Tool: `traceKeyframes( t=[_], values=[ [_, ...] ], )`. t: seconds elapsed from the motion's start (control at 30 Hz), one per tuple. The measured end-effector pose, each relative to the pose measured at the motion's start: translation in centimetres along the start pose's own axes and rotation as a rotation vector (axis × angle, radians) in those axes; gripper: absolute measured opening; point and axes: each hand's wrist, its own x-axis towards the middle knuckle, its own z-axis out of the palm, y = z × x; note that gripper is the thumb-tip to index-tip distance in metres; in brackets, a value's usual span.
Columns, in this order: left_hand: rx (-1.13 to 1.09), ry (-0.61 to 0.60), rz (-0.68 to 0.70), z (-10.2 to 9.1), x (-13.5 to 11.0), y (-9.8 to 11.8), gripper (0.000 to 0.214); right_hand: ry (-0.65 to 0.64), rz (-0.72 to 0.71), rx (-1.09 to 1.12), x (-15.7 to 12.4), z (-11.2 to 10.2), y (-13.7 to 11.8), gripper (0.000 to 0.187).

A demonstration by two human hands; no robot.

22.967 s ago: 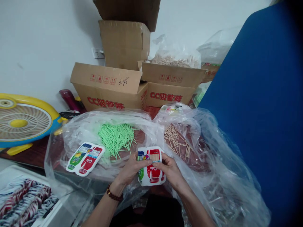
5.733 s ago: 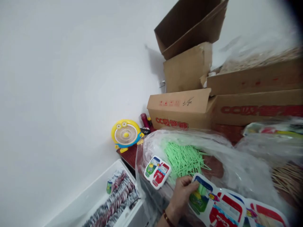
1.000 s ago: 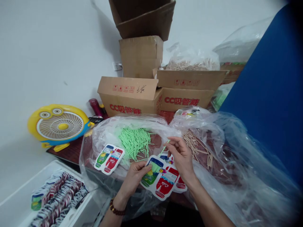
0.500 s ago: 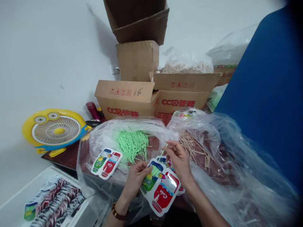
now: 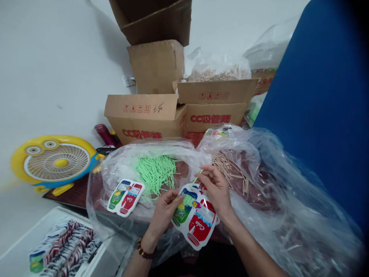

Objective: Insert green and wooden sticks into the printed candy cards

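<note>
My left hand (image 5: 166,209) pinches the left edge of a bottle-shaped printed pouch (image 5: 198,227) marked with a green bottle and a red Cola bottle. Another pouch shows partly behind it. Between the closed fingertips of my right hand (image 5: 216,188) is a thin green candy stick (image 5: 197,177), its lower end at the pouch's top edge; whether it has entered cannot be made out. A heap of green sticks (image 5: 157,171) lies on clear plastic just beyond my left hand. Brown sticks (image 5: 227,167) are spread beyond my right hand. A similar pouch (image 5: 126,197) lies flat at the left.
A white bin (image 5: 54,219) at lower left holds rows of pouches. A yellow fan (image 5: 61,163) stands on the table's left end. Cardboard boxes (image 5: 144,115) line the back. Loose clear plastic (image 5: 288,227) covers the right, beside a blue panel (image 5: 311,77).
The view has shifted, so most things sit slightly further left and higher. The green stick's lower end is now at the held pouch's top edge. Both hands keep their hold.
</note>
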Motion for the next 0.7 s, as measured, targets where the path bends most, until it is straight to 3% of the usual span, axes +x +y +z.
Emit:
traceKeyframes(
  t=[0.37,0.6,0.7],
  values=[
    [-0.095,-0.008,-0.036,0.3,0.2,0.2,0.024,-0.058,0.071,-0.052,-0.6,0.8,1.0,0.018],
    [-0.207,0.001,-0.058,0.8,0.6,-0.1,0.024,-0.241,-0.098,-0.242,-0.2,0.0,1.3,0.015],
    [-0.242,0.003,-0.055,1.0,0.6,-0.2,0.025,-0.314,-0.048,-0.218,-0.2,-0.7,1.1,0.022]
  ],
)
